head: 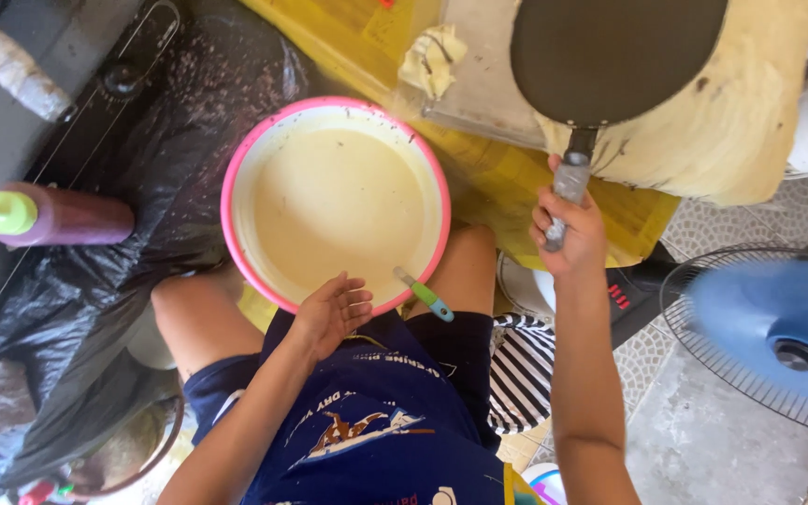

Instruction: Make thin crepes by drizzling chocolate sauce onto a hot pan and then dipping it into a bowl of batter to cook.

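Right now, right hand (568, 234) clenched around the grey handle of a dark round pan (614, 56), above a yellow table (516, 178). Left hand (334, 309) loosely spread, fingers touching the near rim of a pink bowl (236, 178) of pale batter (339, 210), between the knees. Beside it a green-handled utensil (425, 295); further right, a blue fan (778, 327).
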